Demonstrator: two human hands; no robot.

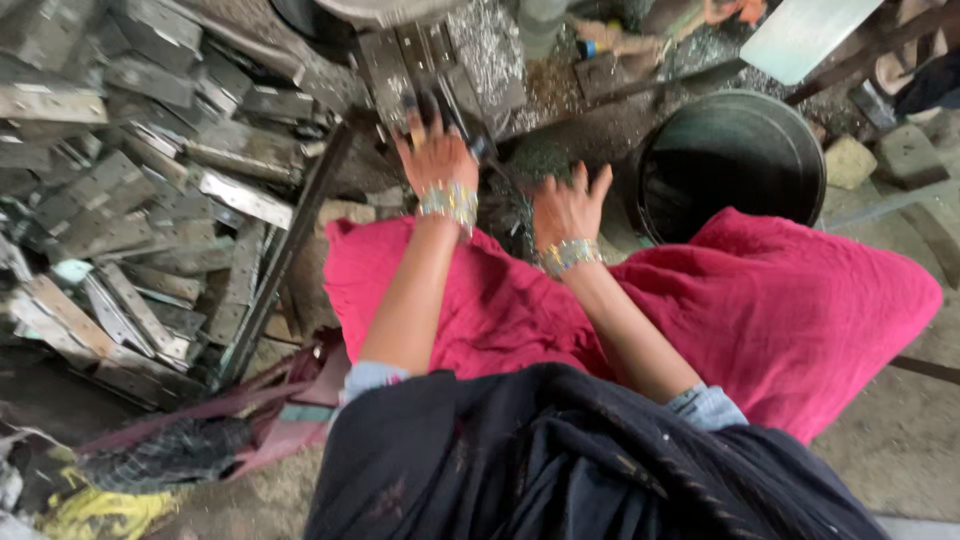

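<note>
My left hand [434, 152] reaches forward with spread fingers and rests on dark metal plates [410, 70] lying under a machine at the top centre. Whether it grips one I cannot tell. My right hand [567, 205] hovers a little nearer to me, fingers apart, over a heap of metal shavings [515, 165], holding nothing. Both wrists carry beaded bangles. Red cloth [760, 300] covers my knees below the hands, and dark cloth lies across my lap.
A large pile of grey metal plates [130, 190] fills the left side. A long metal bar [285, 250] leans along its edge. A round dark metal tub [735, 150] stands at the right. Stone blocks [880, 158] lie at the far right on the dusty floor.
</note>
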